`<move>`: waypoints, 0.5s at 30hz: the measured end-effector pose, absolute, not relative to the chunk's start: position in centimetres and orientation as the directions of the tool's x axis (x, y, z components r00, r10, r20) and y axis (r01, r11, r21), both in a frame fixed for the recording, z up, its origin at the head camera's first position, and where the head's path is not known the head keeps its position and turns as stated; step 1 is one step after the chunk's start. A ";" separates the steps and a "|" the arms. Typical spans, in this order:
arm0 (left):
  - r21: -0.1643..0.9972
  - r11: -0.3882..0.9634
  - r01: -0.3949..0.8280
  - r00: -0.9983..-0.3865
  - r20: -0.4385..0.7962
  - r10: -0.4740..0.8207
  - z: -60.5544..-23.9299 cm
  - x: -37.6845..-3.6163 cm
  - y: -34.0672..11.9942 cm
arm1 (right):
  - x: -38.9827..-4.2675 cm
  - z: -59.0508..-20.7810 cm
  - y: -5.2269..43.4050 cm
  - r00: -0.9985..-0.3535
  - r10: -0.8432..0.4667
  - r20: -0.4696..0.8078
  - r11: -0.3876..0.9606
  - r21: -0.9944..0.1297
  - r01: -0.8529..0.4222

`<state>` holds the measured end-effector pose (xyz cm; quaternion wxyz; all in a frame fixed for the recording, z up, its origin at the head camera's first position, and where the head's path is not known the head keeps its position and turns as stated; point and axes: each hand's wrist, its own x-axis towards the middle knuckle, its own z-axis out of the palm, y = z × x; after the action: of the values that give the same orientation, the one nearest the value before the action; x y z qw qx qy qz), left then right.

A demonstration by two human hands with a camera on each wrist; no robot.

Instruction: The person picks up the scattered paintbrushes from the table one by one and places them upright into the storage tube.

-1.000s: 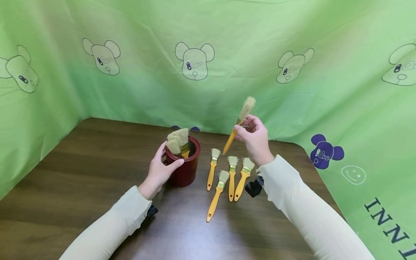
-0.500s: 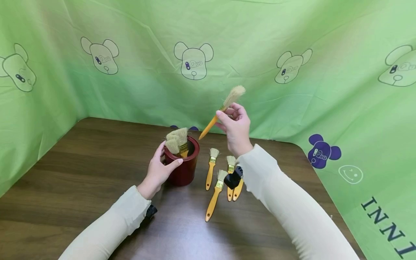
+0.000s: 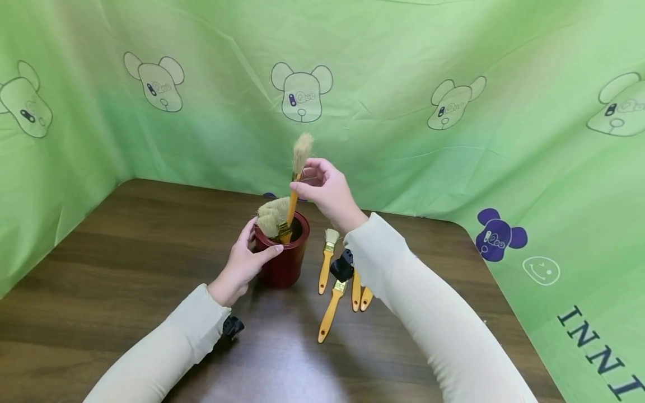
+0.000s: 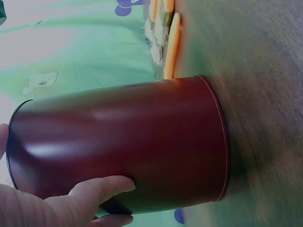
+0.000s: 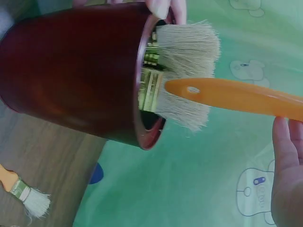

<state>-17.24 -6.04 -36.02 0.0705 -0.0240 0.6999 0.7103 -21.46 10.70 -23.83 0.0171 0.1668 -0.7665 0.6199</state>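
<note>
A dark red cylindrical pot stands upright on the table, several paintbrushes in it with their pale bristles up. My left hand grips its left side, thumb at the front of the rim. My right hand pinches a paintbrush near its metal band, bristles up, over the pot. In the right wrist view the orange handle of this held paintbrush overlaps the bristles in the pot, its holed end close to the mouth. The left wrist view shows the pot's side wall with fingers around it.
Several paintbrushes with orange handles lie on the brown table right of the pot, among them one paintbrush nearest the front. The right sleeve covers part of them. A green printed cloth hangs behind and along the sides.
My right hand has carried the paintbrush leftward from above the loose brushes to over the pot, and the brush has turned more upright. My left hand stays on the pot.
</note>
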 end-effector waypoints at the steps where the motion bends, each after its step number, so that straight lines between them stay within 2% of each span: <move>1: 0.991 -0.015 -0.134 -0.989 -0.133 0.069 -36.0 -17.3 -6.1 | -21.5 -24.0 10.7 -0.943 -0.248 0.223 0.203 -0.940 -0.276; 5: 0.992 -0.028 -0.125 -0.990 -0.123 0.071 -35.8 -17.1 -6.1 | -21.5 -24.8 10.9 -0.947 -0.266 0.179 0.272 -0.929 -0.252; 15: 0.990 -0.096 -0.108 -0.993 -0.102 0.065 -35.5 -17.2 -5.8 | -21.6 -26.5 11.2 -0.969 -0.235 0.080 0.341 -0.926 -0.159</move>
<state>-17.23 -5.82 -35.55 0.0582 -0.0161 0.6696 0.7402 -21.60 11.23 -26.54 -0.0337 0.1203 -0.8182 0.5612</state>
